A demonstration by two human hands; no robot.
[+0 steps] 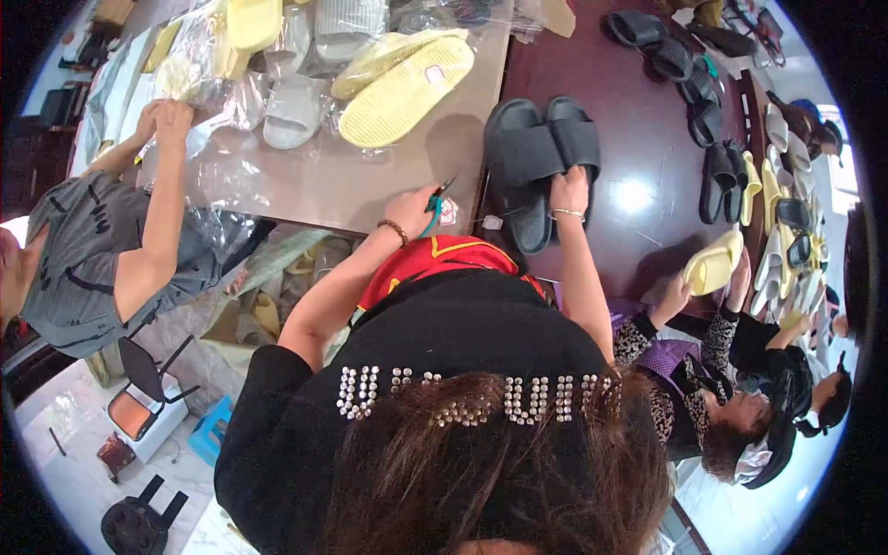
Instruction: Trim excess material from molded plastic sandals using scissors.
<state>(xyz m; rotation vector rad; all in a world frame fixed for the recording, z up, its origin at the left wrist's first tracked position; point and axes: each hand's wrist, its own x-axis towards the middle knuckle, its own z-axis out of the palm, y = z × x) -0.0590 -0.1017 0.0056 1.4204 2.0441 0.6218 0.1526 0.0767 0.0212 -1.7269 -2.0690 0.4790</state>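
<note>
A pair of black slide sandals point(536, 157) lies stacked side by side on the dark table point(638, 148). My right hand point(569, 192) rests on the near end of the right sandal, gripping its heel. My left hand point(413, 205) holds small teal-handled snips point(437, 205) just left of the sandals, the blades pointing up toward them. A small white tag point(491, 222) lies on the table between my hands.
Yellow slides point(404, 85) and pale grey slides point(294, 109) in clear bags cover the tan board point(370, 176) ahead. A person at left handles plastic bags point(199, 83). People at right hold a yellow slide point(712, 262). Rows of black slides point(689, 83) and light slides line the far right.
</note>
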